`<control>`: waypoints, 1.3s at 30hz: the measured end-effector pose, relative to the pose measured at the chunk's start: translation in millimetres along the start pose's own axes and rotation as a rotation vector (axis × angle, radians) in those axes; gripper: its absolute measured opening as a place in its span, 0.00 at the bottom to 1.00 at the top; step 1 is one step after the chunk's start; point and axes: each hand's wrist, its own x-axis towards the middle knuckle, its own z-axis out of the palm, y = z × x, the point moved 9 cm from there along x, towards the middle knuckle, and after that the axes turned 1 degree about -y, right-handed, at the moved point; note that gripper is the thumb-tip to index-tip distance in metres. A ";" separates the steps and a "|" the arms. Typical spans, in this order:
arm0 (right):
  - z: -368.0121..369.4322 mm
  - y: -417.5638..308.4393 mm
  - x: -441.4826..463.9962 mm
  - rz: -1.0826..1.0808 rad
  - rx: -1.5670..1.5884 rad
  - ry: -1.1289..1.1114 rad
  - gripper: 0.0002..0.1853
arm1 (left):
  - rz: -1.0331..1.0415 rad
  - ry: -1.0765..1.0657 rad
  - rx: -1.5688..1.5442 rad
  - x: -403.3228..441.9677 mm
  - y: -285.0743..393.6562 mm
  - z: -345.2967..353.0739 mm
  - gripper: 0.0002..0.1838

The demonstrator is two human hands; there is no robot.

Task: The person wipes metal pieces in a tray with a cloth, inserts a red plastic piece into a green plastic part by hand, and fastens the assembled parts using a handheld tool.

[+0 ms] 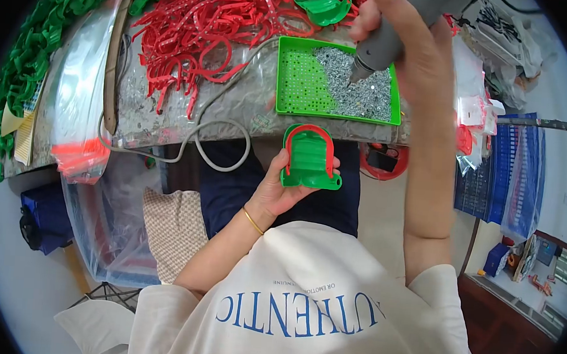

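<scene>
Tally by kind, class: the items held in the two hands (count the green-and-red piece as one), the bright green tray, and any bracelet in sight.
Grey handheld tool: 1
Green-and-red piece: 1
Bright green tray: 1
Bracelet: 1
Total: 4

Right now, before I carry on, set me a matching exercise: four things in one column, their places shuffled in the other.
1. grey tool
2. green piece with red band
3. small metal pieces
4. red straps

A. in the left hand
B. heaped on the table
C. in the right hand
D. in the green tray

Pairs: 1-C, 2-A, 3-D, 4-B.
</scene>
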 end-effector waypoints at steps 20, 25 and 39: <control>-30.2 123.1 -30.9 -0.172 -0.051 0.434 0.04 | 0.042 0.052 -0.089 5.2 1.7 -15.3 0.44; -32.5 129.4 -32.7 -0.174 -0.059 0.454 0.05 | 0.041 0.057 -0.076 5.6 3.4 -14.1 0.44; -34.2 125.1 -33.6 -0.206 -0.054 0.459 0.07 | 0.044 0.063 -0.092 5.2 6.2 -16.3 0.44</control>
